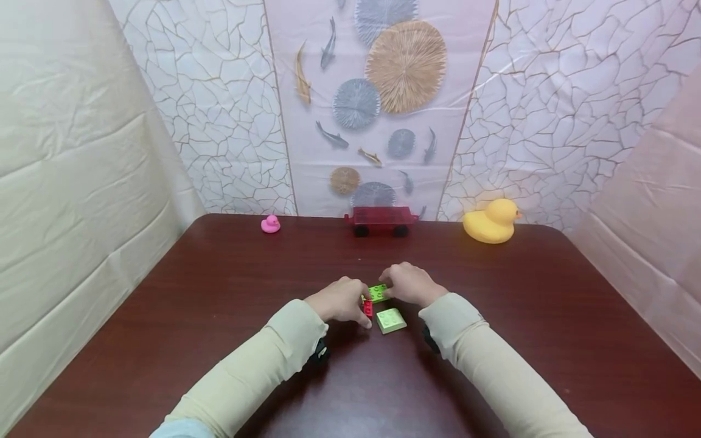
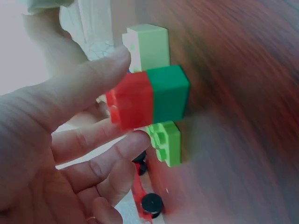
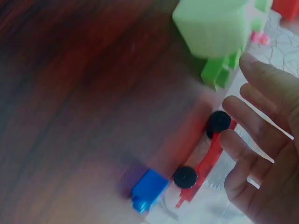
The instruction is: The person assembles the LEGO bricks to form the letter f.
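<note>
Just left of the pale green block [image 1: 391, 321], the left hand [image 1: 341, 299] pinches a red block [image 1: 368, 309] that sits on a dark green block [image 2: 170, 93]. Behind the pale green block lies a lime block [image 1: 378, 293]; the right hand [image 1: 413, 284], fingers loosely spread, is beside it. Well beyond stands a red cart [image 1: 381, 216].

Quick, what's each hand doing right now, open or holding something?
Left hand: pinching the red-and-green toy brick stack.
Right hand: open, holding nothing.
</note>
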{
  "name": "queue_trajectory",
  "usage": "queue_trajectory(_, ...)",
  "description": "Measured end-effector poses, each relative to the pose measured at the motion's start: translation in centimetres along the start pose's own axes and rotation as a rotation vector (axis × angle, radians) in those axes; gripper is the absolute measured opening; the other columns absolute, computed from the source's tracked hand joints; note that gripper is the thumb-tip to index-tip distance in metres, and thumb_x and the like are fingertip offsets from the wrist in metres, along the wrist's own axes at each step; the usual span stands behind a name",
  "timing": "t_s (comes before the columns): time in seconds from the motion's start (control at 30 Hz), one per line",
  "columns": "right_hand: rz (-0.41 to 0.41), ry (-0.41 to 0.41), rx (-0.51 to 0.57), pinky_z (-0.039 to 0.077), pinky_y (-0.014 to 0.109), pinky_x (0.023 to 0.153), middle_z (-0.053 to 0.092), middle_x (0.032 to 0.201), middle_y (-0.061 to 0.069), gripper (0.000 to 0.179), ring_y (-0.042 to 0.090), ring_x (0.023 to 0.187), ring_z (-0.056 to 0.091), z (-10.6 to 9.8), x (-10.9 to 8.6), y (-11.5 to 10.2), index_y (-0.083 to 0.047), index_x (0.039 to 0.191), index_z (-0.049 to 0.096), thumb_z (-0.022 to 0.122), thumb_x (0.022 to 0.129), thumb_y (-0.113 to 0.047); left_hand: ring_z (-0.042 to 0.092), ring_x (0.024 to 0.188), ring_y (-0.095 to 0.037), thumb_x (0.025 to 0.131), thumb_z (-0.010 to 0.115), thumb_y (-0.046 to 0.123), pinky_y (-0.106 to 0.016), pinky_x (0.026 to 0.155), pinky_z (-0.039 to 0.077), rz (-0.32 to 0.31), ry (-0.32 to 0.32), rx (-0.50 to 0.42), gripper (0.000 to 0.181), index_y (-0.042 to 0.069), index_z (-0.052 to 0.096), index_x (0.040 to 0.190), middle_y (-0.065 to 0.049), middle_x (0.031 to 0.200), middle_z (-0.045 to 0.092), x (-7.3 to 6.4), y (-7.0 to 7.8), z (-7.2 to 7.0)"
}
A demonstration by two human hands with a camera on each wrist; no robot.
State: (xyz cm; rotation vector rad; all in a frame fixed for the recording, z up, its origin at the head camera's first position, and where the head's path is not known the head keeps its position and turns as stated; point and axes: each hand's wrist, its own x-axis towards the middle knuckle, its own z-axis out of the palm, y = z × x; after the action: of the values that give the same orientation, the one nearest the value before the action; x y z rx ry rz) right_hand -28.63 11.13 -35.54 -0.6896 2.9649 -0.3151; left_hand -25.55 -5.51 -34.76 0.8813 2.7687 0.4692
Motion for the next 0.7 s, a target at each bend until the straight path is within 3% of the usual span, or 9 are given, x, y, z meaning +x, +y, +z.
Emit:
queue_trajectory(0.1,-0.024,-0.018,-0.017,0.044,0.037,0.071,0.062,0.096,0.001,0.032,0.02,0.087,0.053,0.4,0.2,-0.5,-0.011,0.101,0.066,0.071,0.072,-0.022,0.047,0.06,-0.011,0.065,0.077,0.026,-0.021,0.055,0.039,0.04,0.008,0.028,0.026,0.011,0.065,0.083,0.007,0.06,0.052,0.1,0.5,-0.1)
queue_trajectory(0.2,-0.038,-0.034,-0.029,0.044,0.034,0.063,0.062,0.085,-0.001,0.024,0.018,0.077,0.051,0.8,0.3,-0.8,-0.013,0.093,0.068,0.071,0.07,-0.02,0.044,0.054,-0.01,0.067,0.076,0.022,-0.02,0.05,0.037,0.058,0.015,0.033,0.016,0.013,0.063,0.07,0.006,0.055,0.051,0.2,0.7,0.0)
queue_trajectory(0.33,-0.024,-0.051,-0.034,0.035,0.028,0.05,0.051,0.06,-0.005,0.004,0.014,0.059,0.042,0.9,0.1,-0.3,-0.014,0.071,0.065,0.069,0.07,-0.012,0.044,0.051,-0.009,0.066,0.076,0.019,-0.02,0.048,0.036,0.042,0.018,0.026,0.02,0.014,0.058,0.059,0.006,0.053,0.05,0.3,0.8,0.2)
queue_trajectory(0.43,-0.006,-0.067,-0.036,0.032,0.027,0.047,0.044,0.053,-0.004,0.01,0.013,0.054,0.038,0.7,-0.2,0.5,-0.013,0.063,0.061,0.067,0.07,-0.01,0.044,0.051,-0.009,0.065,0.077,0.017,-0.02,0.048,0.037,0.013,0.014,0.024,0.021,0.014,0.058,0.056,0.006,0.054,0.051,0.4,0.9,0.1)
queue_trajectory(0.53,-0.006,-0.064,-0.052,0.035,0.029,0.05,0.047,0.061,-0.003,0.004,0.014,0.058,0.04,0.4,-0.5,1.4,-0.01,0.07,0.064,0.067,0.069,-0.013,0.045,0.052,-0.01,0.065,0.077,0.016,-0.021,0.049,0.037,-0.014,0.006,0.022,0.02,0.014,0.059,0.057,0.005,0.055,0.052,0.5,1.1,-0.1)
queue_trajectory(0.7,-0.008,-0.047,-0.008,0.042,0.033,0.066,0.052,0.083,0.002,0.029,0.018,0.075,0.046,-0.1,-1.1,2.2,-0.004,0.094,0.064,0.068,0.068,-0.017,0.046,0.054,-0.011,0.065,0.077,0.015,-0.022,0.051,0.038,-0.037,-0.009,0.018,0.018,0.015,0.06,0.058,0.005,0.056,0.053,0.6,1.0,-0.2)
